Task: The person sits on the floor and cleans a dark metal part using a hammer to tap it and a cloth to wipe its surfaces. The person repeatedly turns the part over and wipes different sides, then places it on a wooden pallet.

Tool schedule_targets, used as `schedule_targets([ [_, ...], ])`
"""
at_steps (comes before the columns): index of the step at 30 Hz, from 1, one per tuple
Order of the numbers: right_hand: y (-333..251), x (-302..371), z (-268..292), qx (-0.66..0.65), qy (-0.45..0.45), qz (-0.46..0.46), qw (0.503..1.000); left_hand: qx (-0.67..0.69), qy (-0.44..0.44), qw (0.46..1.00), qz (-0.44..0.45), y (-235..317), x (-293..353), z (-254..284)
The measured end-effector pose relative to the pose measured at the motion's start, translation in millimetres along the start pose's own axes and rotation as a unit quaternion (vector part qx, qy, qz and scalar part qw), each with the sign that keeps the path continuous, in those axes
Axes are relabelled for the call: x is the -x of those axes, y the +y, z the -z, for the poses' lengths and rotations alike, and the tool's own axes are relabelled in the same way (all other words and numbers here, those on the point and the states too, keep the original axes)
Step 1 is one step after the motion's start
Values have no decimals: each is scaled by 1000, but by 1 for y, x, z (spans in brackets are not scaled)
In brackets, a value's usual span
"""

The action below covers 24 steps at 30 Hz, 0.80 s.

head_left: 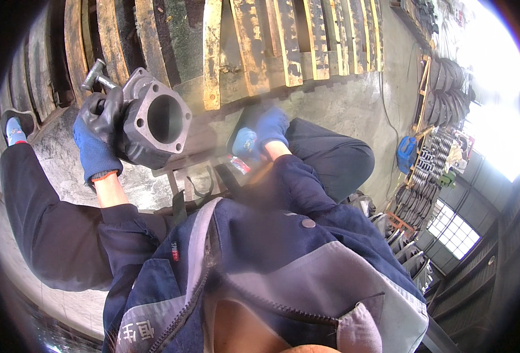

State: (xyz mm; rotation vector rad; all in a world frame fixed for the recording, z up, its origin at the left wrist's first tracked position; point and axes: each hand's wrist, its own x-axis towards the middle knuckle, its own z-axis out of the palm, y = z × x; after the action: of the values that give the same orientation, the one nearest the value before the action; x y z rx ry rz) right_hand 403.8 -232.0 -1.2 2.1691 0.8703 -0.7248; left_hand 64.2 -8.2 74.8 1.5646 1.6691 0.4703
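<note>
At the left, my left hand (100, 130), in a blue glove with a black palm, is closed against the side of a dark grey metal casting (135, 134). The casting has a wide round bore and a flange with several bolt holes facing up. Just beyond my fingers is a T-shaped metal piece (98, 75), like a hammer; its lower end is hidden. My right hand (273, 126), also in a blue glove, is smeared by motion near my right foot's patterned blue sock (245, 142). Its fingers and anything in them cannot be made out.
Slatted wooden pallets (254, 47) stand along the far side. A small red and white item (239, 165) lies below my right hand. On the right are a blue bag (406, 154), stacked metal parts (427, 170) and a dark cable (383, 100) on the concrete floor.
</note>
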Motion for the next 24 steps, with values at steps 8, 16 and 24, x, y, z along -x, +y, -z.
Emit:
schedule_targets([
  [8,-8,4,14,-119,80,-72,987,-1,5,1000,-7,0,-1,-1],
  [16,-5,-13,-8,-98,81,-54,990,22,-6,1000,1,2,1,0],
  [24,-6,9,8,-172,187,-35,967,59,11,998,-12,19,8,0],
])
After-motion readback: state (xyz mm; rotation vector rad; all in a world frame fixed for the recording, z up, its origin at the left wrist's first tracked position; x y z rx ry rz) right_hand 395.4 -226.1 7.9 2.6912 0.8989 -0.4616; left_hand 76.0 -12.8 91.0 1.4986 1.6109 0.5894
